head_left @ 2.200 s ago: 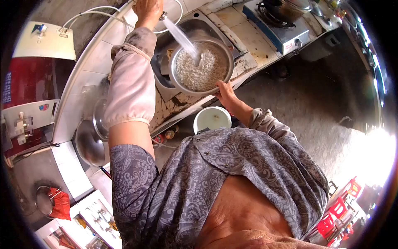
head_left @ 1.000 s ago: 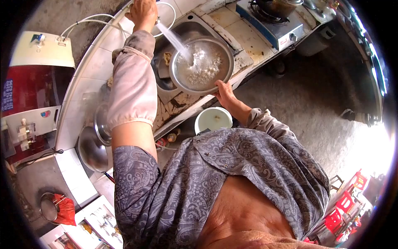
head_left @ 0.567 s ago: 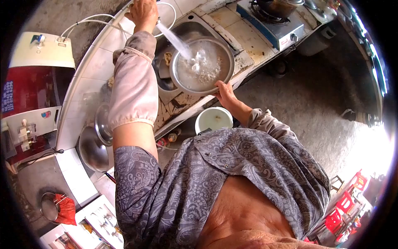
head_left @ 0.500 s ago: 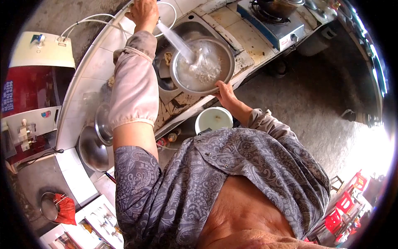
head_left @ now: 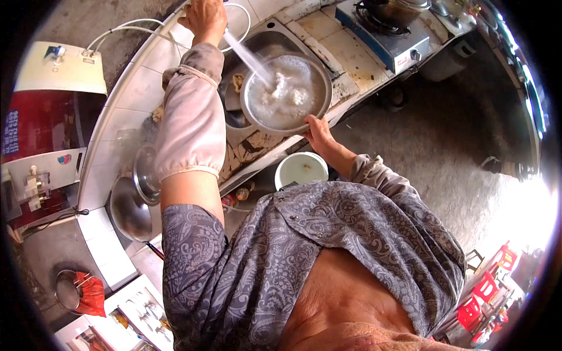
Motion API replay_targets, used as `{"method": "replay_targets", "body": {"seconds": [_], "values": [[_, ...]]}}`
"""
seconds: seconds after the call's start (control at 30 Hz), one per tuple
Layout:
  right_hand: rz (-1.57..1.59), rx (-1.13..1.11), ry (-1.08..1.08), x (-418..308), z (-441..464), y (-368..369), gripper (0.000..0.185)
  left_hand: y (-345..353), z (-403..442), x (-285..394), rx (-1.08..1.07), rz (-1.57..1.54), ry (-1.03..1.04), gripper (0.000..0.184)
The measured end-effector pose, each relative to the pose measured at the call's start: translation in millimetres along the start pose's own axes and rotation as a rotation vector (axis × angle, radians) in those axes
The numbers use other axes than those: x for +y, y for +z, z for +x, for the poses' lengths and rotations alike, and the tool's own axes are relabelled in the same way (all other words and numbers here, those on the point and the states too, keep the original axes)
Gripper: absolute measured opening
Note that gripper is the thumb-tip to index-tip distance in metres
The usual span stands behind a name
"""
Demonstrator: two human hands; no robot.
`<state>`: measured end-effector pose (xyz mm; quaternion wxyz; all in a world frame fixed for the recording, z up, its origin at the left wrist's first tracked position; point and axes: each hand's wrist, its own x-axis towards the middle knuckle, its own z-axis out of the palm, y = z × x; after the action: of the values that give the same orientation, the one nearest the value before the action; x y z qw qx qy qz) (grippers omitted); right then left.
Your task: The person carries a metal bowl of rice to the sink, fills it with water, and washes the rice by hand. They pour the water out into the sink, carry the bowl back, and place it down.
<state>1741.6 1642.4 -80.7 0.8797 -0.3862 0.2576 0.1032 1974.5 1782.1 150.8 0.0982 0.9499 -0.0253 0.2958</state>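
Note:
My left hand point(head_left: 206, 22) is closed at the tap point(head_left: 226, 29), its grip partly cut off by the upper frame edge. A stream of water runs from the tap into a round metal bowl point(head_left: 326, 96), which is over the metal sink point(head_left: 272, 40). Cloudy, churning water fills the bowl, and pale grains point(head_left: 298, 96) show faintly in it. My right hand point(head_left: 317, 130) pinches the bowl's near right rim. Beside the bowl, a yellowish scrap point(head_left: 237, 82) lies in the sink.
A gas stove point(head_left: 391, 42) with a dark pot point(head_left: 393, 13) stands right of the sink. Below the counter edge is a white bucket point(head_left: 301, 168). A wok point(head_left: 130, 212) and metal basin point(head_left: 144, 174) lean at the left. Red stools point(head_left: 485, 288) stand lower right.
Water has risen in the bowl and turned cloudy, so the grains show much less than before. Both hands keep their places at the tap and rim.

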Motion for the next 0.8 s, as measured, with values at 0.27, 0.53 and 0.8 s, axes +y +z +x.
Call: {"method": "replay_targets", "body": {"seconds": [0.27,0.53,0.8], "values": [[-0.002,0.034,-0.061,-6,-8,5,0.032,8,6,2,0.134,0.014,-0.05,0.039],[-0.063,0.013,0.075,-6,8,-13,0.055,-15,-1,2,0.248,-0.004,0.302,0.023],[-0.119,0.0,0.06,-14,10,-10,0.027,-20,-2,1,0.346,-0.215,0.411,0.02]]}}
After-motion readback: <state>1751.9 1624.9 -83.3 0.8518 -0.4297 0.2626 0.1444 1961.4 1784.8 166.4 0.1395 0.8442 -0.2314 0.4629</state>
